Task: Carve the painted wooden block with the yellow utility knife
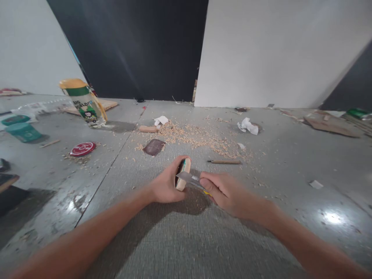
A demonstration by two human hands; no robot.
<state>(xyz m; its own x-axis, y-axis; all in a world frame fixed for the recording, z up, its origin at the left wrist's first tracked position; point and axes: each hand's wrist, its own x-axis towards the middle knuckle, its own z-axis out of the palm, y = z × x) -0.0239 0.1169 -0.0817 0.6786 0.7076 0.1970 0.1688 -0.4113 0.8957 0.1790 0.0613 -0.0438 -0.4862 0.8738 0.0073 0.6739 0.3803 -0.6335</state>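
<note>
In the head view, my left hand [166, 185] is wrapped round a small block of pale wood [185, 173] with a green mark on its side. My right hand [222, 190] grips a utility knife [192, 179] with a grey body and a bit of yellow. Its blade points left and lies across the near face of the block; whether it cuts in, I cannot tell. Beyond my right hand, a thin wooden-handled carving tool [225, 162] lies on the floor. A brown square of sandpaper [154, 147] lies beyond my left hand.
Wood shavings [197, 137] are scattered ahead, beside a wood piece [148, 129] and crumpled paper [248, 126]. At left stand a yellow-lidded bottle [84, 102] and a teal container [23, 131], with a red lid [83, 148] nearby. Dark and white panels [139, 50] close off the back.
</note>
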